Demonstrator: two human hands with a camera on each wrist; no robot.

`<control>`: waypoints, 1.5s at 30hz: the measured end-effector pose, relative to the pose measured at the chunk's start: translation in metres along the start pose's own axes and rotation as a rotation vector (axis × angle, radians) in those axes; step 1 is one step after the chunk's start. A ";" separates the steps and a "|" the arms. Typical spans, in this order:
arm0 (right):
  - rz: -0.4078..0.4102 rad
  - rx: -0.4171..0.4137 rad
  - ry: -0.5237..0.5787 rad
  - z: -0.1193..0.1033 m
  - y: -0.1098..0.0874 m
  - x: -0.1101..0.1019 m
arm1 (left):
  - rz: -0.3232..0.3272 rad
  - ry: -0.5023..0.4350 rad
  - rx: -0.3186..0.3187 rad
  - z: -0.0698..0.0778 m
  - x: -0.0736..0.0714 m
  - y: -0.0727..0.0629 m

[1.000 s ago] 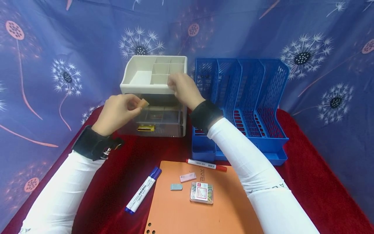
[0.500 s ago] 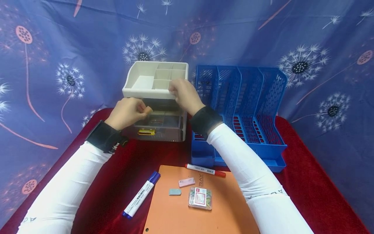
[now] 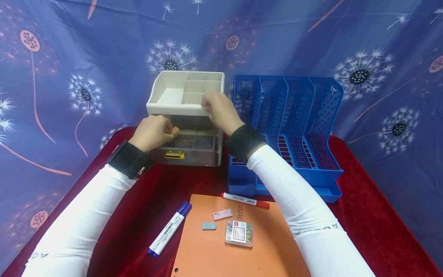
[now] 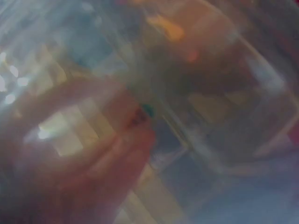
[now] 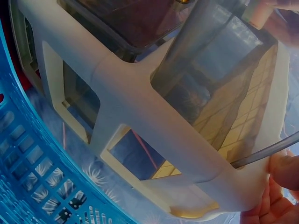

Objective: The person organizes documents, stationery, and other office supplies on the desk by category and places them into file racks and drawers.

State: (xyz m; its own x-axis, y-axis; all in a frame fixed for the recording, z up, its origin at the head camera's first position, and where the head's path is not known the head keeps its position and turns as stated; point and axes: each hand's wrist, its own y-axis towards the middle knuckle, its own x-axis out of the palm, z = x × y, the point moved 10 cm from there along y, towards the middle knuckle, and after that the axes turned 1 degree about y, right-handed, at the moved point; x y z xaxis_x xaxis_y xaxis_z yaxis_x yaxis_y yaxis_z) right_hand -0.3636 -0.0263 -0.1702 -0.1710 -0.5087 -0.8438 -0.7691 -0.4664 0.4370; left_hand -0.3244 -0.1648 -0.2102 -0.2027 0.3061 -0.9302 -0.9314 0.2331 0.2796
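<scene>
My left hand is at the open front of the white desktop organizer, just above its lower clear drawer. It pinches a small peach-coloured eraser, which shows at the top of the right wrist view; in the head view only its tip peeks past the fingers. The left wrist view is badly blurred, with fingers over the drawer's clear plastic. My right hand grips the front right rim of the organizer's top tray, fingers curled over it, beside a thin grey edge.
A blue mesh file rack stands right of the organizer. In front, an orange board carries a pink eraser, a blue-grey eraser, a clear box and a red marker. Blue markers lie left on red cloth.
My left hand has moved rightward and down with the eraser, to the opening above the drawer. The right hand stays on the tray rim. The head view has shifted slightly.
</scene>
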 end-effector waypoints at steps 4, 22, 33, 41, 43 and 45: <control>0.004 0.008 -0.007 0.001 0.000 -0.002 | 0.002 0.028 0.003 0.001 0.001 0.002; 0.013 0.011 -0.014 0.002 -0.002 -0.003 | -0.014 0.016 0.000 0.003 0.004 0.002; 0.010 0.023 0.001 0.003 -0.004 -0.002 | -0.030 0.012 -0.021 0.001 0.006 0.000; -0.001 0.038 0.042 0.002 -0.003 0.000 | -0.003 0.003 -0.016 -0.001 0.003 -0.003; -0.005 0.043 0.040 0.002 -0.002 0.000 | 0.006 -0.002 -0.011 -0.001 0.001 -0.003; -0.003 0.046 0.034 0.002 -0.002 0.000 | 0.020 -0.004 -0.005 0.000 -0.001 -0.003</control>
State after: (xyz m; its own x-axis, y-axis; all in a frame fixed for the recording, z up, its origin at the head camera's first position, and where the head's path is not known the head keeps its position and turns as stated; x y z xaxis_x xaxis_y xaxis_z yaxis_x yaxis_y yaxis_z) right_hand -0.3637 -0.0238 -0.1719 -0.1486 -0.5323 -0.8334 -0.7969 -0.4347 0.4196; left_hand -0.3211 -0.1657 -0.2103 -0.2205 0.3144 -0.9233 -0.9287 0.2218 0.2973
